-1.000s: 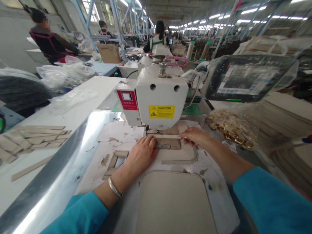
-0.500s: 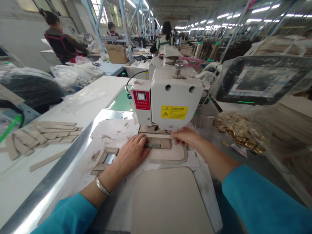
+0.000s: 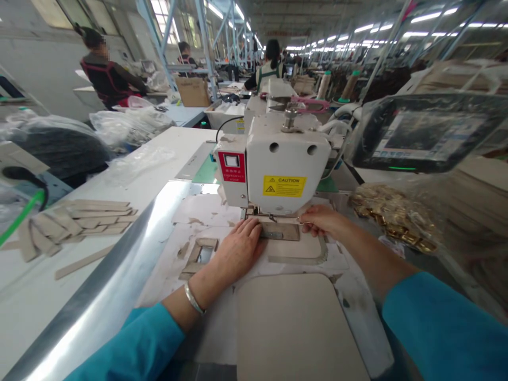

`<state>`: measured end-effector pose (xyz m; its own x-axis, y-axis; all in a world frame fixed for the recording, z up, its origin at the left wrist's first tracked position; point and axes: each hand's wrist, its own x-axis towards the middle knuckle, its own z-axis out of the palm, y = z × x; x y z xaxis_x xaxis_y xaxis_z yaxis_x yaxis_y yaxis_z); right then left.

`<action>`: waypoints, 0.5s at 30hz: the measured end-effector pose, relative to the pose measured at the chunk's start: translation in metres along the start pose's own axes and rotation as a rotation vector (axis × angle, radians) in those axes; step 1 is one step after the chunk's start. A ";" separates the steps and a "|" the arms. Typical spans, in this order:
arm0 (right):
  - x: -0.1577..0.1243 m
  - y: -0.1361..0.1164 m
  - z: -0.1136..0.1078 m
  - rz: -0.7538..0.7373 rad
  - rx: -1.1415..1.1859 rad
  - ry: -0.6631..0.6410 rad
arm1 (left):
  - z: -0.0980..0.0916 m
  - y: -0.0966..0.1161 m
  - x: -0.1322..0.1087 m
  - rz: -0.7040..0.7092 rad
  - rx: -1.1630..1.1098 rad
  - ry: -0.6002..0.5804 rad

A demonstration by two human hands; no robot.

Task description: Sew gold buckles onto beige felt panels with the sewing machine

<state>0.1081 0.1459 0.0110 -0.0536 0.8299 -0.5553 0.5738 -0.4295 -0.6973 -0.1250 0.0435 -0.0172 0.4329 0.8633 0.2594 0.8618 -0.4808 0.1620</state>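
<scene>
My left hand [image 3: 238, 248] lies flat, fingers stretched out, on the beige template [image 3: 296, 248] beneath the white sewing machine head [image 3: 283, 164]. Its fingertips touch the left end of the brown leather strip [image 3: 283, 231] set in the template. My right hand [image 3: 319, 221] is curled at the strip's right end and pinches a small metal piece I cannot make out. A larger beige panel [image 3: 296, 328] lies nearer me on the work surface.
Beige leather strips [image 3: 75, 219] lie spread on the white table at the left. A bag of gold metal fittings [image 3: 392, 217] sits at the right below a plastic-wrapped screen [image 3: 420, 132]. Clear plastic bags [image 3: 127, 127] and several other people are farther back.
Both hands stay on the strip under the machine. The camera has swung slightly, first left and then back right, so the whole scene shifts in the frame.
</scene>
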 end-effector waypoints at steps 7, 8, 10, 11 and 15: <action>0.002 0.018 -0.026 -0.010 0.014 0.025 | 0.007 0.023 0.002 0.079 -0.042 -0.018; 0.001 0.021 -0.030 -0.010 0.015 0.030 | 0.008 0.026 0.003 0.087 -0.042 -0.024; 0.000 0.025 -0.038 -0.003 0.017 0.041 | 0.009 0.031 0.005 0.105 -0.041 -0.040; -0.001 0.027 -0.041 0.003 0.017 0.048 | 0.010 0.034 0.006 0.114 -0.044 -0.046; -0.001 0.038 -0.054 0.013 0.031 0.078 | 0.015 0.042 0.012 0.144 -0.060 -0.049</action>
<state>0.1744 0.1477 0.0099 0.0178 0.8490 -0.5280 0.5482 -0.4500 -0.7050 -0.0796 0.0357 -0.0211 0.5642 0.7908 0.2374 0.7734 -0.6069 0.1834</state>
